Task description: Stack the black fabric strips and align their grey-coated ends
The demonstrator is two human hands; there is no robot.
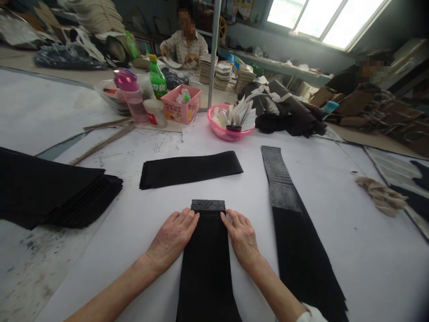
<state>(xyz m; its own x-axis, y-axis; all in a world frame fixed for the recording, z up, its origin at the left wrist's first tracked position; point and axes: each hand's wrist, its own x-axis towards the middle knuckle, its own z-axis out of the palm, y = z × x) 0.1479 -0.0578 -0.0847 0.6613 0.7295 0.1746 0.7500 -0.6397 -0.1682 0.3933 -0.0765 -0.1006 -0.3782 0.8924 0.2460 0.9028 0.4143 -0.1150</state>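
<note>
A long black fabric strip [208,268] lies in front of me, running toward my body. Its far end shows a narrow speckled grey band [208,205]. My left hand [176,235] pinches the strip's left edge just below that band. On the opposite edge, at the same height, my right hand [241,235] pinches it with fingers bent together. Beyond my hands lies a folded black strip [191,170], placed crosswise. To the right stretches a fanned stack of black strips [301,241], its far part speckled grey in stepped rows.
Several black fabric pieces [50,188] are piled at left. Farther back stand a pink basin [231,132] of papers, a pink box [181,107], a green bottle [157,78] and a pink-lidded jug [134,100]. A crumpled cloth [382,194] lies right. Two people sit beyond the table.
</note>
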